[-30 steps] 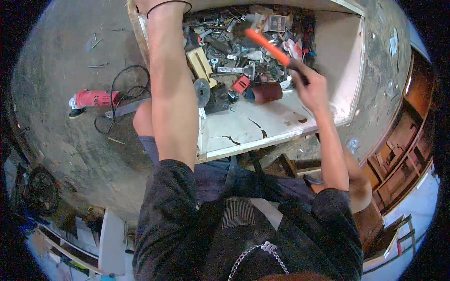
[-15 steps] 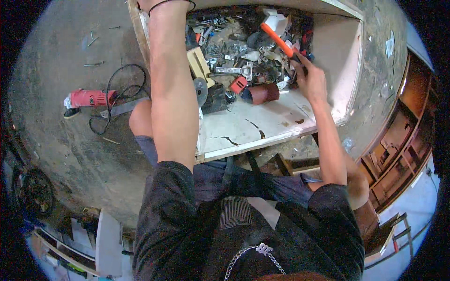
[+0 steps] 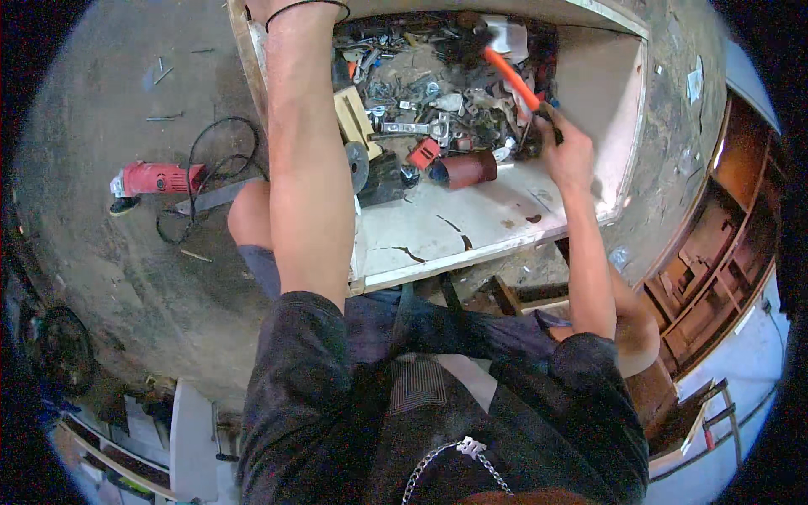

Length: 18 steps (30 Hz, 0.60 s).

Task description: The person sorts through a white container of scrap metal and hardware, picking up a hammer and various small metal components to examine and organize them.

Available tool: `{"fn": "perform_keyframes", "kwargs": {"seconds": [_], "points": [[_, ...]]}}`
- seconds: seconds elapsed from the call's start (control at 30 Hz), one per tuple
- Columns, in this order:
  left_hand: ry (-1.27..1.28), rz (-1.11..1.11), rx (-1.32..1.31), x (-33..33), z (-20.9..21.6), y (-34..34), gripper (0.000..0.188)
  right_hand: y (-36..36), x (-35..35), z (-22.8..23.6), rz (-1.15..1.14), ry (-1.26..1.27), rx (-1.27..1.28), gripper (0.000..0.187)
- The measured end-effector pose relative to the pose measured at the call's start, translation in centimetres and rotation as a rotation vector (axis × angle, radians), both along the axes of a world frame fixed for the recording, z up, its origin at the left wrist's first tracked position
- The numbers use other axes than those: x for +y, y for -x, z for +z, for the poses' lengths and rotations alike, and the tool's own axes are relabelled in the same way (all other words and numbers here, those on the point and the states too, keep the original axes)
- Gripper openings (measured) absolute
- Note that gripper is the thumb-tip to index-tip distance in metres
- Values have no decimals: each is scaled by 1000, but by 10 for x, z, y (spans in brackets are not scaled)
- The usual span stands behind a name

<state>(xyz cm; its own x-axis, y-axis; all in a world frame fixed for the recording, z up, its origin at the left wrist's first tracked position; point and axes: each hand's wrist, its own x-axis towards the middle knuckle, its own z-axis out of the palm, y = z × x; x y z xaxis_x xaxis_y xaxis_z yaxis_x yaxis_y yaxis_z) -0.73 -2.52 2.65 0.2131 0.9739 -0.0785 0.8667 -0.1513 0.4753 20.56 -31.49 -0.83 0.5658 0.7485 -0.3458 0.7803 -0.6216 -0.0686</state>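
My right hand is wrapped round the dark grip of a tool with an orange shaft. It looks like a hammer, but its far end blends into a dark blur. This tool is raised over a white wooden box with a heap of metal hardware inside. Stretched far forward over the box's left side is my left arm, with a dark band at the wrist. Only the edge of my left hand shows at the top rim; its fingers are out of sight.
In the box lie a brown cylinder, a red block, a grey disc and a cream-coloured piece. A red angle grinder with its black cord rests on the floor at left. Wooden frames stand at right.
My right hand and the orange-shafted tool have shifted slightly right and nearer to me. My left arm stays almost where it was.
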Motion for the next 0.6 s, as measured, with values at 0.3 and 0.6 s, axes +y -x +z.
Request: {"fn": "perform_keyframes", "kwargs": {"seconds": [0.3,0.6], "points": [[13,-6,4,-1,5,-3,37,-4,-16,4,-230,-120,178,34],[19,27,37,1,10,-5,36,25,-12,-4,-162,-113,242,37]]}}
